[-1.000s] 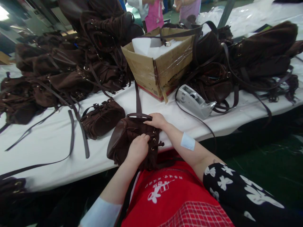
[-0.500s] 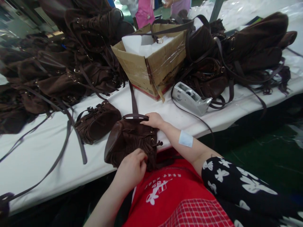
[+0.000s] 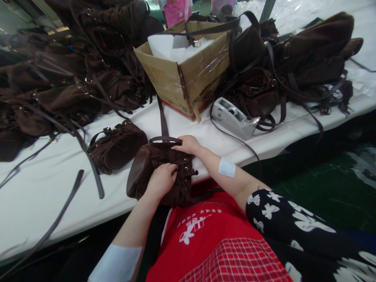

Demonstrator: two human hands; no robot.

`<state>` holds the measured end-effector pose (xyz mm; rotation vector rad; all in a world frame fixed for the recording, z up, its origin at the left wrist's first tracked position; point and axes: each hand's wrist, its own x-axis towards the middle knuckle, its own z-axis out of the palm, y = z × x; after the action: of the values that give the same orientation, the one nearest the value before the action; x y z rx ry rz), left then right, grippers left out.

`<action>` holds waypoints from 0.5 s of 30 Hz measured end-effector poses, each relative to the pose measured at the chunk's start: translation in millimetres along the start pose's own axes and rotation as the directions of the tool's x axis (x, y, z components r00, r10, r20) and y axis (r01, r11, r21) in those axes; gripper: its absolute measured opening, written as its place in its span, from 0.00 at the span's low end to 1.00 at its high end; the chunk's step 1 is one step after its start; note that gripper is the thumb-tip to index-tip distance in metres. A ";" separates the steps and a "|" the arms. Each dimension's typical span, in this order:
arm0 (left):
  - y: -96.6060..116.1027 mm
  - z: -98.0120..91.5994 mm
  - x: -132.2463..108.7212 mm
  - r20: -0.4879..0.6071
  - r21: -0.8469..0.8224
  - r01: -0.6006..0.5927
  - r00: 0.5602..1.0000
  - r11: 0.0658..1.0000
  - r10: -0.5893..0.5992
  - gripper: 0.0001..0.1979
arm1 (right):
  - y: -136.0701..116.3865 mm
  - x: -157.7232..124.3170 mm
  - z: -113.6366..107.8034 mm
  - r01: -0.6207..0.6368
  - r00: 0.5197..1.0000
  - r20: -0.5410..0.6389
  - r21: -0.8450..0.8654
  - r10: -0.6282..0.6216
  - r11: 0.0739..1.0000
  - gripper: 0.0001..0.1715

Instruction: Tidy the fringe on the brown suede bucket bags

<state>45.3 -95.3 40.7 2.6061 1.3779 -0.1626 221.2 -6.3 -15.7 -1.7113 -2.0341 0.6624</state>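
Left hand [image 3: 161,180] clenched on the suede front of the brown fringed bag [image 3: 143,170], fingers curled into the fringe. Right hand [image 3: 186,144] lies open and flat on the bag's top edge, just beside the carry loop, gripping nothing. Bag sits at the near edge of the white tabletop [image 3: 41,192], partly overhanging towards the person's body.

Sweep from the left:
- heap of brown bags [image 3: 58,82] piled at far left, straps tangled
- loose strap [image 3: 88,156] trailing off the heap across the cloth
- smaller fringed bag [image 3: 117,145] lying on its side, near the held bag but not touching it
- cardboard box [image 3: 182,74] behind the hands, taped over, white sheets inside, a buckled strap draped over its rim. Red band along its bottom edge, no print I can read
- tape dispenser [image 3: 233,117], grey, right of the box (small mark on its side, too small to read)
- second heap [image 3: 293,66] of bags at far right

Red apron [image 3: 205,239] at bottom has a white logo and a line of characters, not legible at this size. White patch [image 3: 226,167] on the right forearm.
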 end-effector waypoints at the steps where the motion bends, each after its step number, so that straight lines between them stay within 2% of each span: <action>1: 0.0 -0.6 -0.6 0.002 0.007 0.000 1.000 1.000 0.000 0.09 | 0.0 0.1 0.0 0.004 1.000 -0.002 0.002 -0.004 1.000 0.24; 6: -1.9 -1.5 -3.8 0.008 -0.048 0.022 1.000 0.999 -0.021 0.09 | 0.6 0.1 -0.1 0.020 1.000 -0.004 0.018 -0.020 1.000 0.24; 11: -6.9 1.4 -8.9 -0.038 -0.117 -0.044 0.998 0.992 0.040 0.07 | 0.8 0.0 -0.8 0.017 1.000 -0.005 0.014 -0.017 1.000 0.24; 15: -9.8 4.7 -11.8 -0.081 -0.169 -0.056 0.996 0.984 0.043 0.04 | 1.0 0.8 -0.9 0.011 1.000 0.005 0.006 -0.011 1.000 0.25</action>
<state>30.6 -100.5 37.2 2.5247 1.2874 0.0614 222.4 -5.2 -15.6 -1.6954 -2.0418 0.6686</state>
